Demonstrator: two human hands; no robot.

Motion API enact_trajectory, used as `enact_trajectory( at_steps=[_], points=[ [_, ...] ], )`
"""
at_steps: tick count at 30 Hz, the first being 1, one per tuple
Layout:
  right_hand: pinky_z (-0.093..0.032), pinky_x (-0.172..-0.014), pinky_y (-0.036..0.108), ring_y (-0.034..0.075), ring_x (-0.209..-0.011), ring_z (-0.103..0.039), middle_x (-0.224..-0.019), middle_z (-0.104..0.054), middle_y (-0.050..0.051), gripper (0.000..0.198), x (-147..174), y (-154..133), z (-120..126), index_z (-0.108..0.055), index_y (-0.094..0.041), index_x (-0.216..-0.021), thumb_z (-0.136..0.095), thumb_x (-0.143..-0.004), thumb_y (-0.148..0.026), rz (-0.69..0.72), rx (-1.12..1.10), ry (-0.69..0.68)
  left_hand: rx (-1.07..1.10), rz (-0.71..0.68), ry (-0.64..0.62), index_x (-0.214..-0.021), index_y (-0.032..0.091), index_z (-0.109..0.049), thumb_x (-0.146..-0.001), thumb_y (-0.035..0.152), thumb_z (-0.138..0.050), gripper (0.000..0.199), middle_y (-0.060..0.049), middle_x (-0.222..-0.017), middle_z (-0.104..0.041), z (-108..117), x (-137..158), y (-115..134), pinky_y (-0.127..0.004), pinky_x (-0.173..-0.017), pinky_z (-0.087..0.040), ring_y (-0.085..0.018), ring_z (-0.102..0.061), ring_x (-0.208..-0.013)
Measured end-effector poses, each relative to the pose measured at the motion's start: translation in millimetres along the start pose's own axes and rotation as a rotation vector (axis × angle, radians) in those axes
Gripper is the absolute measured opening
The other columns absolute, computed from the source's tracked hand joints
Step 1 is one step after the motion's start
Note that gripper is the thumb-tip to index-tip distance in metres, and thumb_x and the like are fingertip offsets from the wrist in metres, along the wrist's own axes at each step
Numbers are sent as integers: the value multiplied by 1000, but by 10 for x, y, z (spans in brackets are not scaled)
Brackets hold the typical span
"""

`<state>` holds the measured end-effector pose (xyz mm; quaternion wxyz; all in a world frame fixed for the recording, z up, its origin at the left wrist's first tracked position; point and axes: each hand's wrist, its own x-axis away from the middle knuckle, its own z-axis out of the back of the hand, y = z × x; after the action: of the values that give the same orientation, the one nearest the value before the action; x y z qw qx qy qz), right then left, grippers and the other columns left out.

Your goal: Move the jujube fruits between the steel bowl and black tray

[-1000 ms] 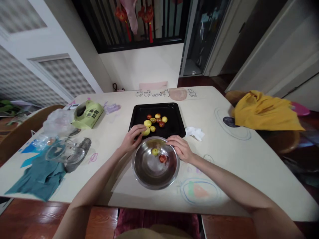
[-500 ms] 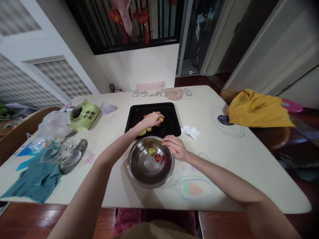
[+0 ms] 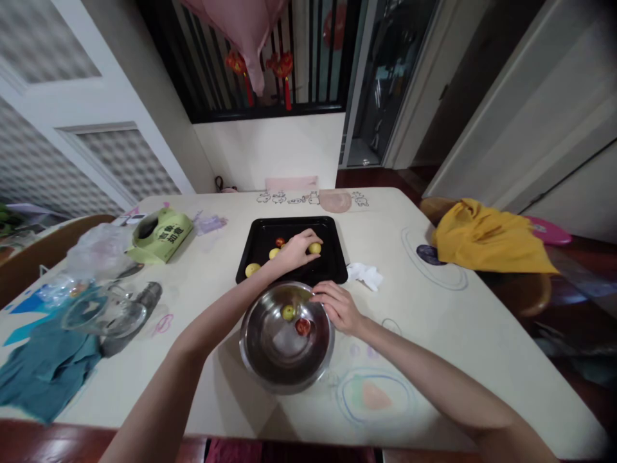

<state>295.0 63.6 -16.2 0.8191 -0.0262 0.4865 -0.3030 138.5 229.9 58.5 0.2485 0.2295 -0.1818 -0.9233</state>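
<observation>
My left hand (image 3: 299,248) reaches over the black baking tray (image 3: 256,233), its fingers closed about a small round yellow fruit (image 3: 315,248). Beside it in the tray lie a red fruit (image 3: 280,242) and a couple more yellow ones, one near the left front corner (image 3: 252,269). My hand and forearm hide part of the tray. In front of the tray stands a stainless steel bowl (image 3: 270,370) holding a yellow-green fruit (image 3: 288,312) and a red one (image 3: 303,327). My right hand (image 3: 339,306) grips the bowl's right far rim.
A crumpled white tissue (image 3: 366,275) touches the tray's right side. To the left are a green tissue pack (image 3: 166,235), a clear plastic bag (image 3: 99,251), a glass pitcher (image 3: 103,313) and a teal cloth (image 3: 48,373). Yellow fabric (image 3: 486,238) drapes over a chair at right.
The camera view has tilted up, so the table sits lower in the picture. My left hand has shifted slightly with the yellow fruit in the tray. My right hand stays on the bowl's rim.
</observation>
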Motion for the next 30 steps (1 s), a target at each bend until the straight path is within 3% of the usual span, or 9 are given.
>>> enact_trajectory(
  at_steps=[6,12,15,22,30],
  points=[
    [-63,-82,45,27,-101,-69,-109,-74,13,35,-1,-15,13,-70,-21,-114,-35,-112,-25,1,0,17,199,-23,151,-119,21,-75,-87,13,-79,33,-9,-117,-64,333,809,400,-31,-83,-62,-22,-68,-106],
    [-63,-79,44,27,-97,-70,-106,-74,12,35,-20,-26,26,-68,-22,-114,-34,-111,-25,5,-21,19,181,189,42,-113,25,-77,-88,17,-78,26,-8,-111,-68,350,1571,745,-34,-92,-63,-22,-72,-101],
    [-63,-78,44,27,-97,-70,-106,-74,12,34,-26,-28,32,-68,-22,-113,-34,-111,-24,8,-18,21,162,238,11,-116,27,-76,-84,15,-78,34,-8,-117,-70,258,1823,806,-36,-96,-65,-25,-74,-107],
    [-63,-79,45,28,-98,-71,-108,-74,13,34,-14,-16,32,-69,-22,-113,-35,-109,-21,3,-28,17,75,288,-9,-121,30,-72,-77,14,-76,47,-8,-129,-75,-8,2173,801,-36,-94,-69,-27,-80,-105],
    [-63,-82,47,28,-100,-71,-109,-75,13,37,31,-3,6,-72,-22,-111,-35,-110,-24,-25,-34,12,-119,337,-78,-118,26,-71,-82,13,-66,38,-6,-118,-79,20,2146,853,-33,-84,-68,-26,-81,-100]
  ],
)
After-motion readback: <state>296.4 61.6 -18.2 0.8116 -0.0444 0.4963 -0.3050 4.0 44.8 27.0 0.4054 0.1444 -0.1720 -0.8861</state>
